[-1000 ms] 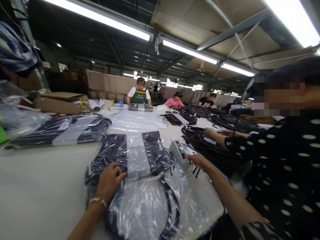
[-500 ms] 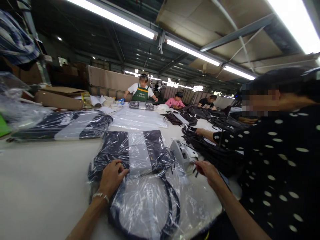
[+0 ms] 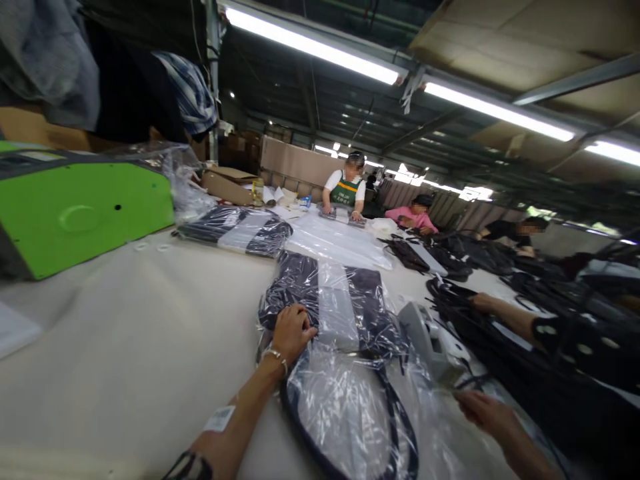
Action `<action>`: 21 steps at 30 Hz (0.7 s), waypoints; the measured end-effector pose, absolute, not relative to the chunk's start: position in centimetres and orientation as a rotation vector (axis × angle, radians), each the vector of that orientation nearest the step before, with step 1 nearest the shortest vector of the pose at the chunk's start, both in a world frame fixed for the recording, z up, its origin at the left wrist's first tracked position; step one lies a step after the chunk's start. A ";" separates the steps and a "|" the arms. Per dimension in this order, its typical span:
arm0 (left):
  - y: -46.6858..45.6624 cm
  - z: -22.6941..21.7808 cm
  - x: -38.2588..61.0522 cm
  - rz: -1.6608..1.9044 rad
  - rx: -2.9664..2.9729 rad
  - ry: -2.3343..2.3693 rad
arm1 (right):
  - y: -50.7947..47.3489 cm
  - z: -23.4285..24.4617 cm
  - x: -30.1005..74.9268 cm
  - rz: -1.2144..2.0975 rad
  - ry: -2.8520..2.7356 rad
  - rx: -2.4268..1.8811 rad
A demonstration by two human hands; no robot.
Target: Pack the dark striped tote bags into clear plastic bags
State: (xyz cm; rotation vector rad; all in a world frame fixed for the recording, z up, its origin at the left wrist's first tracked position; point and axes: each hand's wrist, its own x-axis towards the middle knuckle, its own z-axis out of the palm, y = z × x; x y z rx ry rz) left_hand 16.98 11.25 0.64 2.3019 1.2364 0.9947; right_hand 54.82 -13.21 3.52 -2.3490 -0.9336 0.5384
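In front of me lies a dark handbag [image 3: 367, 293] with long loop handles [image 3: 403, 427], inside a clear plastic bag [image 3: 345, 393]. A pale band crosses the handbag's middle. My left hand [image 3: 293, 333] rests on the near left part of this package, fingers curled against the plastic. At the right, my right hand [image 3: 487, 413] is closed in a pinch just in front of a grey tape dispenser [image 3: 433, 340]; what sits between its fingertips is too small and blurred to make out.
Another wrapped bag [image 3: 235, 230] and clear plastic sheets [image 3: 340, 237] lie further back. At left stands a green machine [image 3: 95, 207]. Dark bags [image 3: 480, 320] are piled at right, where a co-worker's hand [image 3: 487, 303] touches them. Other people work across the table [image 3: 150, 347].
The view has swung left, bringing the green machine into sight. My right hand has drawn a little towards me from the dispenser. My left hand stays on the package.
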 end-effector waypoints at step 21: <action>11.6 -0.9 17.3 1.031 2.269 1.211 | 10.6 5.1 35.0 0.818 -1.845 -2.413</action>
